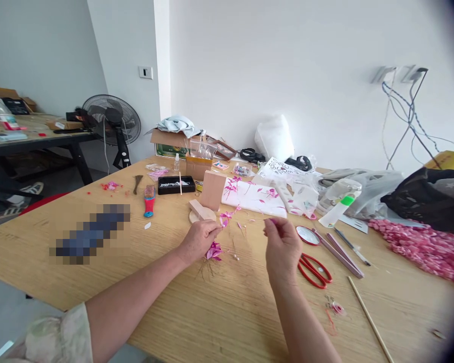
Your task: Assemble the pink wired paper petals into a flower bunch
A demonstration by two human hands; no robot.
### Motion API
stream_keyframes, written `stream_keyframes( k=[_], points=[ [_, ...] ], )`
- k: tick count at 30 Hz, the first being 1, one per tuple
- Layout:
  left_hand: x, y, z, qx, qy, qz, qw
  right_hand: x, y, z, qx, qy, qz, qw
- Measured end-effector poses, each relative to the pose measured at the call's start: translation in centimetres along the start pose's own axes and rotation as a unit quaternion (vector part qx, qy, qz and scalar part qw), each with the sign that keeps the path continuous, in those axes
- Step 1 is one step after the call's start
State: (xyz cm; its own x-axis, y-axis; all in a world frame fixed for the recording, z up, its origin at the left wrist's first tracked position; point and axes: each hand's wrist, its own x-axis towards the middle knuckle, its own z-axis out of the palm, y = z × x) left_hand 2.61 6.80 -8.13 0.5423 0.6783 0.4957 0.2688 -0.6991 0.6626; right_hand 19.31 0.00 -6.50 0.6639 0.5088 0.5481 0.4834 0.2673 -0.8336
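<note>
My left hand (201, 241) is closed in a pinch above the table, with a small purple flower (224, 220) at its fingertips. Just beneath that hand lies a bunch of purple flowers (214, 251) with thin wire-like stems. My right hand (283, 247) is raised apart to the right, thumb and fingers pressed together. A fine thread (256, 220) shows at its fingertips, running toward the left; its far end is too faint to follow. Small pearl-like beads (236, 257) and loose petals lie between the hands. Behind them stand a wooden block (213, 190) and a round wooden base (196, 216).
Red-handled scissors (315, 271), pink tweezers (340, 252), a round white dish (307, 235) and a wooden stick (371, 318) lie at right. Farther back are a white pad (253, 194) with flowers, a black tray (176, 185) and a red-blue brush (149, 200).
</note>
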Motion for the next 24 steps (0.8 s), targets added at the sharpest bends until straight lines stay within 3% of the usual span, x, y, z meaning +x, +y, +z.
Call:
stream_keyframes(
  k=[2, 3, 5, 7, 10, 12, 16, 20, 24],
  points=[
    [0.2, -0.3, -0.1, -0.005, 0.036, -0.009, 0.999, 0.3, 0.6, -0.1, 0.012, -0.006, 0.03, 0.999],
    [0.3, -0.4, -0.2, -0.012, 0.054, -0.009, 0.998, 0.2, 0.8, 0.1, 0.008, -0.046, 0.033, 0.998],
    [0.4, -0.2, -0.3, -0.033, 0.084, 0.004, 0.996, -0.6, 1.3, 1.0, -0.011, -0.18, 0.016, 0.983],
    [0.4, 0.1, -0.5, -0.059, 0.094, 0.02, 0.994, -1.7, 1.6, 1.9, -0.04, -0.312, -0.028, 0.949],
    [0.3, 0.7, -0.5, -0.109, 0.077, 0.014, 0.991, -2.8, 1.5, 2.7, -0.085, -0.407, -0.118, 0.902],
    [0.2, 1.0, -0.5, -0.155, 0.046, -0.017, 0.987, -2.7, 1.1, 2.4, -0.102, -0.375, -0.158, 0.908],
    [-0.1, 0.9, -0.1, -0.291, -0.032, -0.105, 0.95, -1.9, 0.2, 1.4, -0.091, -0.221, -0.173, 0.956],
    [-0.3, 0.9, 0.3, -0.403, -0.078, -0.159, 0.898, -1.9, -0.3, 1.3, -0.077, -0.254, -0.211, 0.941],
    [-0.4, 1.1, 0.2, -0.437, -0.117, -0.218, 0.865, -1.9, -0.4, 1.1, -0.111, -0.248, -0.232, 0.934]
  ],
)
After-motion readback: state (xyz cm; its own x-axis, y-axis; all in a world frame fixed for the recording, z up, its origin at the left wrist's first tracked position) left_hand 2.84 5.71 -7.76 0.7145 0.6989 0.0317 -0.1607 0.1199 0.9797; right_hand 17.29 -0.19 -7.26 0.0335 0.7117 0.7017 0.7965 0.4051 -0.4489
